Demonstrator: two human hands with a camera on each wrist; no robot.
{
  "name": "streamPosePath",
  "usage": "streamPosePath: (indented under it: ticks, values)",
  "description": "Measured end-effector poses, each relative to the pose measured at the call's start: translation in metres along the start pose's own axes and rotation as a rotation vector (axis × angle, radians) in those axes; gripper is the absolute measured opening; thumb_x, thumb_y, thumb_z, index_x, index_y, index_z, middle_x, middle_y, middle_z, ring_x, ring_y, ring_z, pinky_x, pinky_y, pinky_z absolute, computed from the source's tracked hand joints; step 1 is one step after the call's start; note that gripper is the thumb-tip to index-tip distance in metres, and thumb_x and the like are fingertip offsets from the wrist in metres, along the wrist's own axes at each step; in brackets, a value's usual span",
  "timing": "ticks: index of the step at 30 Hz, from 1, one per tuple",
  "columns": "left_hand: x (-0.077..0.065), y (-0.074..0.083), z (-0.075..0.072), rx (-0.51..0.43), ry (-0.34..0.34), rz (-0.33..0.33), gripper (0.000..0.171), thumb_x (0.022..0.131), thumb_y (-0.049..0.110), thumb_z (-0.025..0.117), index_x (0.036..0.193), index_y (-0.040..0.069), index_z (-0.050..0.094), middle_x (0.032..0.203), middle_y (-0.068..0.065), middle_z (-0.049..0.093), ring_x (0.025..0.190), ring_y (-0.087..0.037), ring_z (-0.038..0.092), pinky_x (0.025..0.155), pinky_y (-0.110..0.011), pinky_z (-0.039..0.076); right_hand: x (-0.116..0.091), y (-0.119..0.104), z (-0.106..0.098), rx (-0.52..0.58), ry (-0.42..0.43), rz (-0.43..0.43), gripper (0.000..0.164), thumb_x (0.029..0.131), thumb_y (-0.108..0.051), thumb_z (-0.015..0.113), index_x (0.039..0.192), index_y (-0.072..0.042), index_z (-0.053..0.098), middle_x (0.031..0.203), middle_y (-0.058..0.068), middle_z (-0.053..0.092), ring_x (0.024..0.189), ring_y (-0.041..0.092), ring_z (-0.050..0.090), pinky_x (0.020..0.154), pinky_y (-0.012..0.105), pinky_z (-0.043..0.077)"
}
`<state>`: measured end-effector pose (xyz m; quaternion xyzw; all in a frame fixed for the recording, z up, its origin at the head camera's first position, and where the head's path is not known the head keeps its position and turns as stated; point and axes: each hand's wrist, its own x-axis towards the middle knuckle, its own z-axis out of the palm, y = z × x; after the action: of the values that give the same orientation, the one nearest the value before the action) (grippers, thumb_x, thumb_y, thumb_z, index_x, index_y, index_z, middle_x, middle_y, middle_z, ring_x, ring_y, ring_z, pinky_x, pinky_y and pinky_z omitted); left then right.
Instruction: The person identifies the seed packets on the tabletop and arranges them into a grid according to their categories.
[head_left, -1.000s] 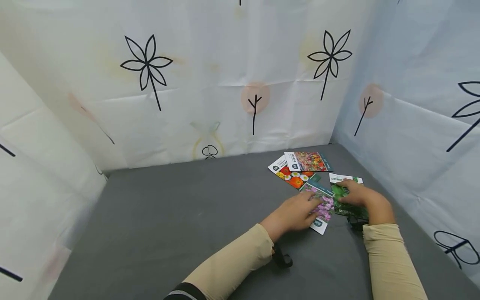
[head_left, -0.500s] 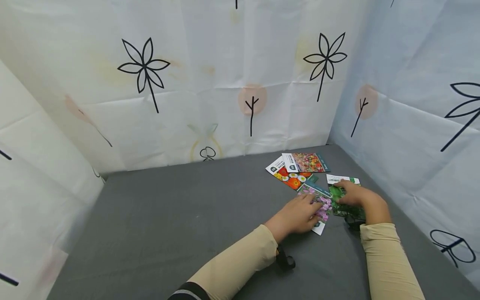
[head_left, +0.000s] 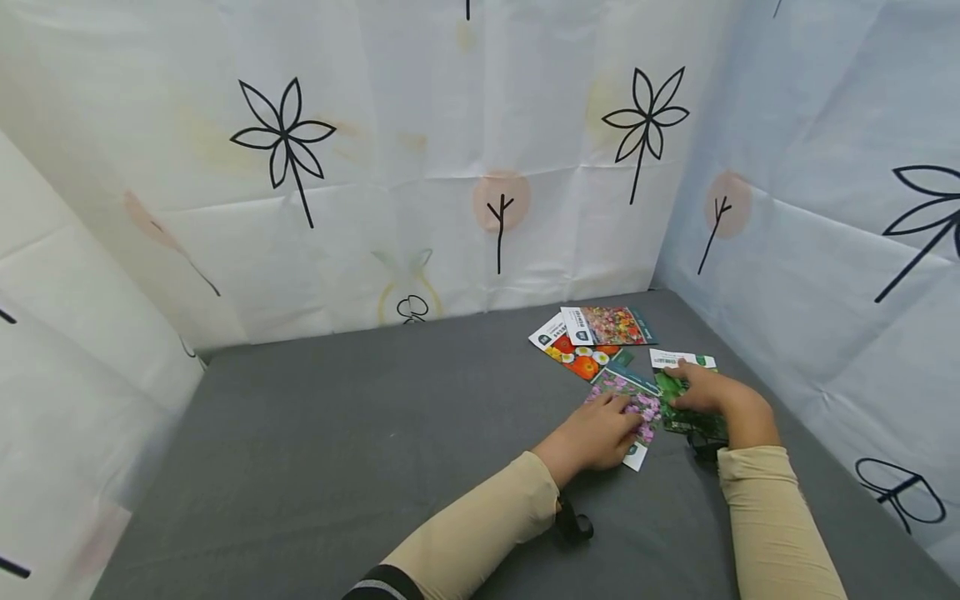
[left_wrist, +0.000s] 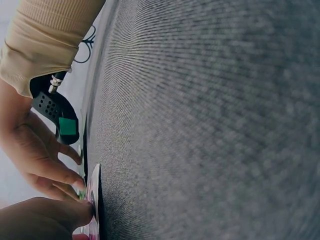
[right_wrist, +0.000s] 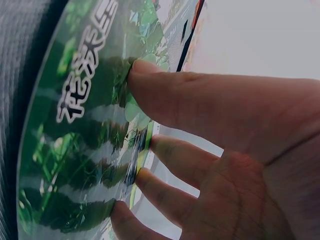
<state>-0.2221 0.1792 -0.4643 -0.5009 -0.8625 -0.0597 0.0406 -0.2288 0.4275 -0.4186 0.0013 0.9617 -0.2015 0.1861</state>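
Observation:
A seed packet with pink flowers (head_left: 647,407) lies flat on the grey cloth, with my left hand (head_left: 596,433) resting over its left side. In the left wrist view the thumb (left_wrist: 75,212) touches the packet close to its white end. To the right, my right hand (head_left: 716,396) rests its fingertips on a green seed packet (head_left: 684,361). The right wrist view shows the thumb tip and the spread fingers touching the green packet's face (right_wrist: 75,155), which carries white characters. Both packets are partly covered by the hands.
Behind them lie a packet with orange and white flowers (head_left: 581,360) and, overlapping it, a packet with mixed red flowers (head_left: 618,325). The pink packet's top meets the orange one's corner. White printed cloth walls (head_left: 420,200) stand along the back and sides of the grey table (head_left: 322,450).
The left hand shifts very slightly over the pink packet. The whole head view drifts a little to the left. The right hand stays on the green packet, and the packets keep their places.

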Motion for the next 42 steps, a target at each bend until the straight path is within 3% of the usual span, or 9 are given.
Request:
streamPosePath:
  ticks: [17, 25, 42]
  values:
    - [-0.004, -0.003, 0.000, -0.028, -0.042, -0.026, 0.040, 0.111, 0.034, 0.052, 0.150, 0.026, 0.062, 0.158, -0.002, 0.056, 0.149, -0.020, 0.050, 0.123, -0.032, 0.039, 0.000, -0.001, -0.001, 0.018, -0.017, 0.007, 0.072, 0.098, -0.013, 0.070, 0.155, 0.013, 0.036, 0.161, 0.049, 0.007, 0.148, 0.070, 0.012, 0.117, 0.076, 0.027]
    - [-0.007, -0.006, 0.003, -0.018, -0.031, -0.022, 0.039, 0.111, 0.034, 0.051, 0.148, 0.027, 0.063, 0.157, -0.001, 0.057, 0.147, -0.018, 0.051, 0.123, -0.031, 0.039, -0.002, -0.004, -0.002, 0.013, -0.017, -0.001, 0.071, 0.098, -0.013, 0.070, 0.154, 0.014, 0.037, 0.160, 0.051, 0.008, 0.148, 0.071, 0.012, 0.117, 0.076, 0.026]
    - [-0.026, -0.023, -0.005, -0.039, -0.033, -0.069, 0.039, 0.109, 0.031, 0.056, 0.147, 0.024, 0.064, 0.155, -0.004, 0.058, 0.147, -0.020, 0.052, 0.124, -0.034, 0.038, 0.001, -0.001, 0.000, -0.044, -0.002, -0.012, 0.071, 0.098, -0.012, 0.072, 0.153, 0.016, 0.037, 0.159, 0.052, 0.011, 0.146, 0.071, 0.017, 0.116, 0.076, 0.029]
